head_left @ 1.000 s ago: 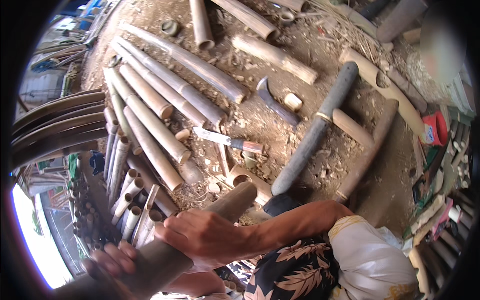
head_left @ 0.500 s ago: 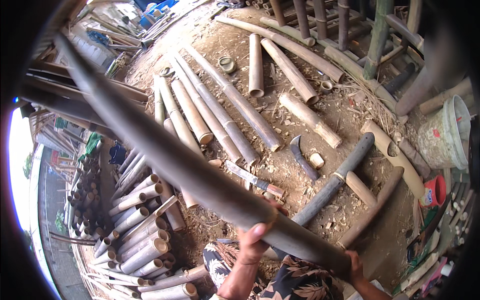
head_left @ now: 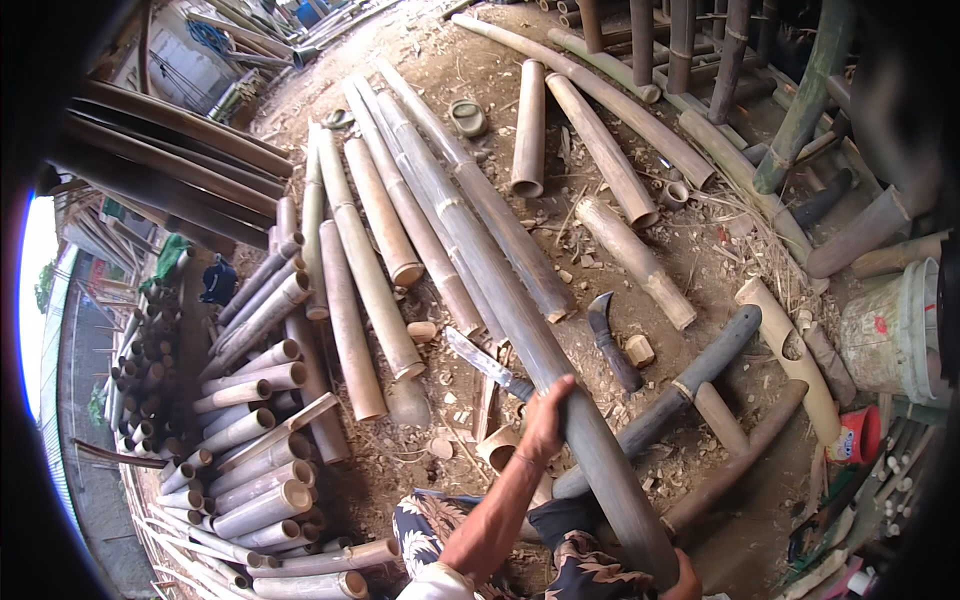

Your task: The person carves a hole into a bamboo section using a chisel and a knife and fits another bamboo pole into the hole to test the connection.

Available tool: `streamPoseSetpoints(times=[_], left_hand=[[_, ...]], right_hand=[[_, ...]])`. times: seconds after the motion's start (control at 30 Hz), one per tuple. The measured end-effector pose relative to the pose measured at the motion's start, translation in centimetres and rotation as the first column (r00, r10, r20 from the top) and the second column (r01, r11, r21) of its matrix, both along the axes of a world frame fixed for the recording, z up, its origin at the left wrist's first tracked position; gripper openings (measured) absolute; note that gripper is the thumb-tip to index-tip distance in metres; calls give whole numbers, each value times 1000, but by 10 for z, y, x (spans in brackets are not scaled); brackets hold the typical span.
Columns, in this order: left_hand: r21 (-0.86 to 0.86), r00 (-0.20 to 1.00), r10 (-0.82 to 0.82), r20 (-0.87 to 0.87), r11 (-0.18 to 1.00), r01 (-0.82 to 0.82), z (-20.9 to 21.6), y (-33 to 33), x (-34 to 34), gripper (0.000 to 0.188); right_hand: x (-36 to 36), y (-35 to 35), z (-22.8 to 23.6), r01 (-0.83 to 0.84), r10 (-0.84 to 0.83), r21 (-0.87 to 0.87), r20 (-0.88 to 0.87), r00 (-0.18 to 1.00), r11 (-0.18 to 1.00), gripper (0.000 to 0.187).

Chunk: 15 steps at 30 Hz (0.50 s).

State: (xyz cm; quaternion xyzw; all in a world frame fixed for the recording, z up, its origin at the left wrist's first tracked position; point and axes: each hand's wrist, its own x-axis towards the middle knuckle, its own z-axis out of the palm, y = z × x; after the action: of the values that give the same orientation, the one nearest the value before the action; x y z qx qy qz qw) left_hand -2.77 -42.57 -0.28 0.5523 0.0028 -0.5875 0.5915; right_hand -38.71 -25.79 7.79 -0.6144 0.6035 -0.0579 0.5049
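A person grips a long gray bamboo pole (head_left: 525, 330) w/ both hands in a dirt yard. The pole slants over the near L. end of a wooden stand (head_left: 715, 355) & runs well past it on the far L. side; whether the two touch, can't tell. L. hand (head_left: 546, 415) is closed on the pole, just L. of the stand; R. hand (head_left: 687, 575) is wrapped around the pole's near end, below the stand, fingers partly hid. A knife (head_left: 480, 357) lies L. of the stand, its handle partly hid. A sickle (head_left: 613, 348) & a wood block (head_left: 640, 350) sit nr the stand's far L. side. R. of it: a pole w/ a hole (head_left: 820, 390), a red tub (head_left: 858, 438) & a dirty white bucket (head_left: 885, 340). Cut bamboo (head_left: 265, 508) is stacked well L. of the stand.
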Motion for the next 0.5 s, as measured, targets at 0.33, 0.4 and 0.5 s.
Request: streamPoseSetpoints(times=[0.33, 0.4, 0.5], left_hand=[[54, 492, -188, 850, 960, 274, 2, 56, 33, 33], [169, 467, -327, 821, 922, 350, 1, 89, 19, 24], [302, 457, -453, 766, 880, 367, -5, 140, 9, 23]], right_hand=[[247, -214, -76, -37, 52, -85, 181, 982, 996, 101], [289, -238, -108, -69, 198, -493, 215, 956, 868, 88], [343, -262, -87, -76, 344, -598, 348, 872, 798, 56]])
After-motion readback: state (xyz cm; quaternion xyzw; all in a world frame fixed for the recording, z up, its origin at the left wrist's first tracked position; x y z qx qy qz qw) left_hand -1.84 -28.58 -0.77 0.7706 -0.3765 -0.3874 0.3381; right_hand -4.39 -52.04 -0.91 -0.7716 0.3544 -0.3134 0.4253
